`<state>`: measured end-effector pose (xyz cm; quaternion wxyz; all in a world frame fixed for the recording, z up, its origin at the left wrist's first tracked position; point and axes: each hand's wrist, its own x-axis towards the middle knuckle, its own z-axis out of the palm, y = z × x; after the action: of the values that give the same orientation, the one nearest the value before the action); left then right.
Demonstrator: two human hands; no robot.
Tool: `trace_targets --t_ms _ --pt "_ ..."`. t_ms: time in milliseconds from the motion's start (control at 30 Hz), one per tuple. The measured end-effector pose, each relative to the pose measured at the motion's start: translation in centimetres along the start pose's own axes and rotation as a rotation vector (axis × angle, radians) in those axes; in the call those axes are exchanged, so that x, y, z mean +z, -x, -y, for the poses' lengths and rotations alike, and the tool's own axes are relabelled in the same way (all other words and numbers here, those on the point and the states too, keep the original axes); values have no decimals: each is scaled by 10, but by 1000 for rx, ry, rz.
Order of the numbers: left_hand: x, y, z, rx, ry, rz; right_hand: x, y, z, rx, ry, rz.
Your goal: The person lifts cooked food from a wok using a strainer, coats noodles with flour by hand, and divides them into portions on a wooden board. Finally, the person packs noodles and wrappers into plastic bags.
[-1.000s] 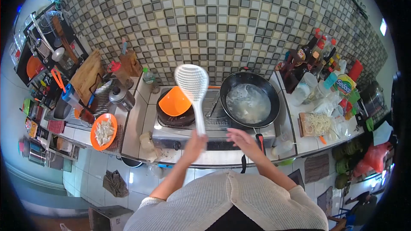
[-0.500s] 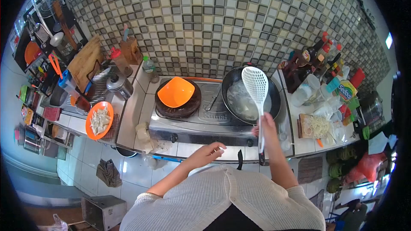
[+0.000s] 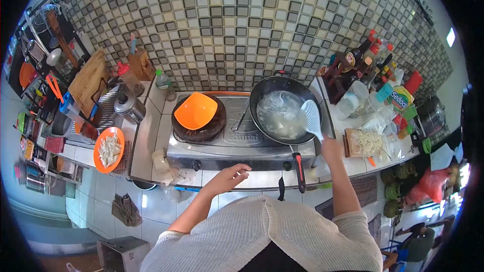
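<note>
My right hand [image 3: 331, 150] grips a white slotted spatula [image 3: 312, 116], whose perforated head dips at the right side of a dark wok [image 3: 255, 116]. Cloudy, foamy liquid with pale pieces [image 3: 282, 111] fills the wok's bottom. The wok sits on the right burner, its black and red handle [image 3: 299, 171] pointing at my body. My left hand [image 3: 228, 179] hovers in front of the stove [image 3: 237, 161], fingers loosely bent and apart, holding nothing. An orange bowl [image 3: 195, 111] rests on the left burner, behind that hand.
Left of the stove are an orange plate of pale strips [image 3: 109, 150], a metal pot [image 3: 129, 108] and a wooden cutting board [image 3: 89, 78]. At the right, shredded pale food lies on a wooden board [image 3: 350, 143], near bottles [image 3: 359, 53] and plastic containers [image 3: 353, 98].
My right hand has moved right, and the slotted spatula has lowered from above the wok's edge into it. My left hand has shifted slightly left. The camera view has shifted a little.
</note>
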<state>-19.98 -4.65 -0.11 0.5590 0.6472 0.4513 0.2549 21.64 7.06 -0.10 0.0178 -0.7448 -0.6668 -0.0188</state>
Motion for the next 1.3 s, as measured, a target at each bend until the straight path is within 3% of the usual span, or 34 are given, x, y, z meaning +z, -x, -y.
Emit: trace_targets --t_ms 200,333,633,967,1067,1133,1300 --pt "1 -1 0 44 -26 -10 3 12 36 -155 -392 26" --pt "-2 5 1 -3 -47 6 -5 10 47 -73 -572 167" --pt "-6 15 8 -6 -39 -39 -7 15 32 -81 -788 92" --pt "-7 16 10 -12 -19 -39 -33 32 37 -197 -603 147" --pt "-8 18 11 18 7 -42 -25 31 36 -217 -575 68" --pt "-10 20 7 3 -27 -33 -25 31 36 -254 -425 -121" --pt "-13 23 11 40 -46 -52 -36 30 35 -182 -317 -81"
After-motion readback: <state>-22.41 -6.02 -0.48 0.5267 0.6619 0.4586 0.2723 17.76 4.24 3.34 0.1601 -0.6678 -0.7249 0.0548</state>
